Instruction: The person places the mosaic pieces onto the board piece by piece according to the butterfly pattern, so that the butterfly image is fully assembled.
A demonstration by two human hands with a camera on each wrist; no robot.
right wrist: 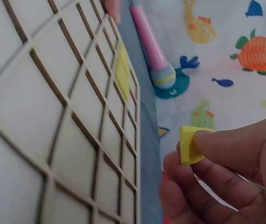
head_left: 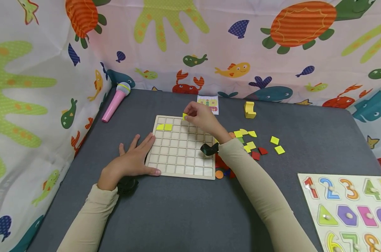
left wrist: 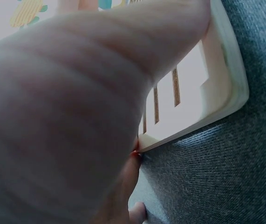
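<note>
"Pink, at the left: what is that?"

"That's a microphone [head_left: 114, 105], lying aslant on the grey counter [head_left: 177, 217], its head pointing away from the person and a little right."

"And next along?"

"Left hand [head_left: 130, 159], its fingers spread wide at the left edge of the board [head_left: 184, 154], thumb over the near left corner."

"Which way does the board lie?"

"Flat and slightly turned, the right end of its near edge closer to the person. It's nearly square, so I can't pick a long axis. Pale wood, ruled into small square cells."

"Any pieces on it?"

"Two yellow ones side by side near the far left corner: a rounded piece [head_left: 160, 127], its curve facing far left, then a square piece [head_left: 168, 127]."

"Where's the third yellow one?"

"That tile [right wrist: 186, 144] is above the board's far edge, pinched between thumb and fingers of the right hand [head_left: 204, 119]. It's held on edge, its thick side upright in the right wrist view. Plain bright yellow, straight along the top, seemingly curved at the lower right; the thumb covers part, so its long axis I can't tell."

"Further right?"

"A printed card [head_left: 211, 101] behind that hand, a yellow block [head_left: 249, 110], scattered loose pieces [head_left: 251, 145], then a number puzzle [head_left: 314, 206] at the near right."
</note>
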